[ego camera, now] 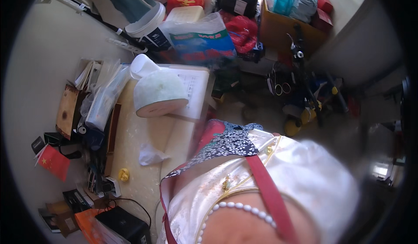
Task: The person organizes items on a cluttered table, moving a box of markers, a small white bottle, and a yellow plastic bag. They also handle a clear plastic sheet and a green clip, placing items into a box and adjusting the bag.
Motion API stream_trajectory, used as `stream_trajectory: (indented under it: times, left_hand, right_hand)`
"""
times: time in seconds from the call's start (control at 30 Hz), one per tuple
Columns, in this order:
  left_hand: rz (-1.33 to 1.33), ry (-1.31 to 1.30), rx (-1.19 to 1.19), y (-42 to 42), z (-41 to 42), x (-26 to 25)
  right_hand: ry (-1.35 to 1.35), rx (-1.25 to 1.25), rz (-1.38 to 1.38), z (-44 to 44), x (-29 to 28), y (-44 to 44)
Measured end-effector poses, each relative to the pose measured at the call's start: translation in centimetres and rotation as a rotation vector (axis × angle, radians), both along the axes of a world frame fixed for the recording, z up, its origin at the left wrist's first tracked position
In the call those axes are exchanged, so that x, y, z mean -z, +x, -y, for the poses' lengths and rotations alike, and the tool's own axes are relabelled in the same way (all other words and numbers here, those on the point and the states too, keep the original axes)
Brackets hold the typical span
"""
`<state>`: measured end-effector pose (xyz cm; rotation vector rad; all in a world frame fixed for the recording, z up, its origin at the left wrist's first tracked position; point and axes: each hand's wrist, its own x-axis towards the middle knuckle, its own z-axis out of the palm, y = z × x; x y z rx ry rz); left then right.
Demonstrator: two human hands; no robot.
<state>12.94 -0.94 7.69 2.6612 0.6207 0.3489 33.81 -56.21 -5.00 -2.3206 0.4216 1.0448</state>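
Neither of my hands is in view. Before me is a light-coloured table [130, 152] with a glossy cover. On it, a pale drum-shaped object [160, 89] with a brown underside tilts beside a white cup [143, 66]. A printed sheet [194, 84] lies partly behind the drum shape. Nearer me are a crumpled white tissue [152, 155] and a small yellow crumpled thing [123, 174]. My floral apron [228, 142] with a red strap covers part of a white satin garment [303, 172].
Bagged papers [106, 97], a small red flag [54, 162] and a black box [122, 226] line the wall side. Beyond the table are a white bucket [147, 22], a blue printed bag [202, 45] and a cardboard box [287, 25]. A handlebar post [303, 71] stands right.
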Motion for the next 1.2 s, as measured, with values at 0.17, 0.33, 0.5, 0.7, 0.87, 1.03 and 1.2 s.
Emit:
stream_trajectory:
  times: [0.17, 0.33, 0.5, 0.7, 0.87, 1.03, 1.2]
  left_hand:
    - [0.005, -0.107, -0.020, 0.0, 0.9, 1.2]
    - [0.025, -0.090, 0.000, 0.9, -0.5, 0.3]
    - [0.072, -0.187, 0.078, 3.4, 0.5, 0.3]
    - [0.154, -0.117, 0.351, 10.0, 2.0, -1.5]
    - [0.107, -0.135, 0.470, 14.2, 5.5, -4.4]
    - [0.228, -0.201, 0.586, 18.2, 8.1, -8.8]
    - [0.185, -0.351, 0.713, 21.8, 9.1, -9.0]
  right_hand:
    - [-0.001, -0.052, -0.099, 7.4, 3.6, -1.2]
    - [-0.046, 0.133, 0.047, 0.2, -4.3, -1.9]
    - [-0.030, 0.103, 0.031, 2.0, -2.9, -2.9]
    - [-0.046, 0.240, 0.156, -0.6, -5.8, -3.2]
    - [-0.092, 0.283, 0.152, -0.1, -5.2, -2.5]
    - [-0.066, 0.254, 0.182, 0.2, -3.8, -3.3]
    - [-0.111, 0.306, 0.185, 2.5, 0.8, -5.1]
